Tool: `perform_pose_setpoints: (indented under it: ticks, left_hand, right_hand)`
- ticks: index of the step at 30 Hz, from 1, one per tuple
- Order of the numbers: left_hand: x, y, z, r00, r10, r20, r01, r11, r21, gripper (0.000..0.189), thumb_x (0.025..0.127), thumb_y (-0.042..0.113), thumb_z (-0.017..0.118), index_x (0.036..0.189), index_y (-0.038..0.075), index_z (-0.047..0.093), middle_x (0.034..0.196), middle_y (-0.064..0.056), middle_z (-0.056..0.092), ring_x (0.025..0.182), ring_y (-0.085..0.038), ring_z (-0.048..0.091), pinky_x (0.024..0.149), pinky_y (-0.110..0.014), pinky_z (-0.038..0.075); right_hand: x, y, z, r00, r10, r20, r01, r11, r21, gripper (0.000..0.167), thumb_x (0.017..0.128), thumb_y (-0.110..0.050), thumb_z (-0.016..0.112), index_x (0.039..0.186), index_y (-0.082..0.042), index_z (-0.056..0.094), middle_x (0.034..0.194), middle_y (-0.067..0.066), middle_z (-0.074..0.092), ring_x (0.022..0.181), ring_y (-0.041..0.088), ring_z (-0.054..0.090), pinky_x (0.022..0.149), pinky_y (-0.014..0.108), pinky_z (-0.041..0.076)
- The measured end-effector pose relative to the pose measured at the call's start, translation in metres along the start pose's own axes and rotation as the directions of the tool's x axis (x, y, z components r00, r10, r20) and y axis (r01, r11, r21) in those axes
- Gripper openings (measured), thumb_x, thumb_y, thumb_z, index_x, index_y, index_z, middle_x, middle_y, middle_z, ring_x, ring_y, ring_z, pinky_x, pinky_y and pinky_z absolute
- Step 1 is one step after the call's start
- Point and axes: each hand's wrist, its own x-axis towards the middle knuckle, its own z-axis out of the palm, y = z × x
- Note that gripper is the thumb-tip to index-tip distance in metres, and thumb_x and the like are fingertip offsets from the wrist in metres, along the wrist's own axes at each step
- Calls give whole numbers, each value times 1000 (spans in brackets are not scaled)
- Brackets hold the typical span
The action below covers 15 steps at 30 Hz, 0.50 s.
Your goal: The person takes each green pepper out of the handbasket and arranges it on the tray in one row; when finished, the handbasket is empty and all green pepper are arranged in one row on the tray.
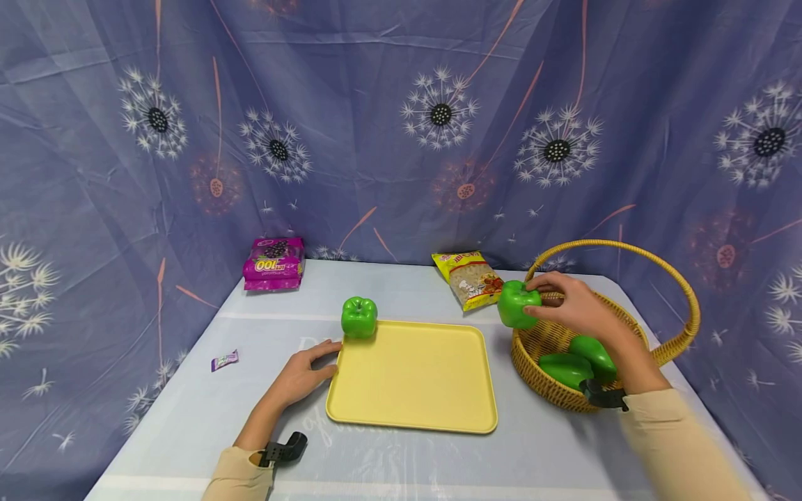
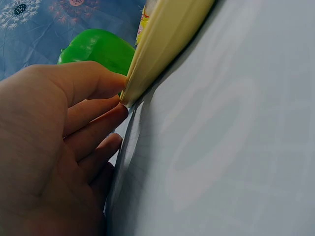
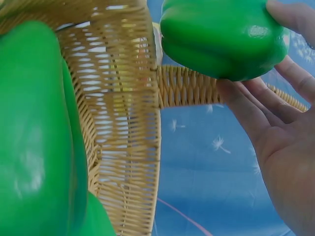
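Head view: right hand point(image 1: 571, 304) grips a green pepper point(image 1: 515, 307) near the wicker basket point(image 1: 530, 373); left hand point(image 1: 302, 374), fingers relaxed, touches the yellow tray point(image 1: 410, 376) at its left edge.

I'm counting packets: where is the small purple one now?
In the head view, the small purple packet lies at left on the table, left of the left hand, nearer than the purple bag.
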Motion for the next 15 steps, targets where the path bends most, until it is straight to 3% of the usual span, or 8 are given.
perform_pose_setpoints:
  ticks: [10,15]
  left_hand:
    - [-1,2,-1,1000,-9,-4,9,1000,-2,46,88,19,67,133,17,60,142,-12,48,134,-33,38,109,-57,25]
    - [-2,1,0,1000,-8,-7,8,1000,-6,46,88,20,67,133,17,60,142,-11,48,134,-32,38,109,-56,26]
  right_hand:
    - [12,-5,20,997,-73,-9,73,997,10,47,77,-37,81,114,-14,63,118,6,57,108,29,59,80,36,56]
    - [18,-8,30,998,-70,-2,70,998,-3,49,76,-37,82,114,-11,63,119,8,56,105,29,60,83,43,54]
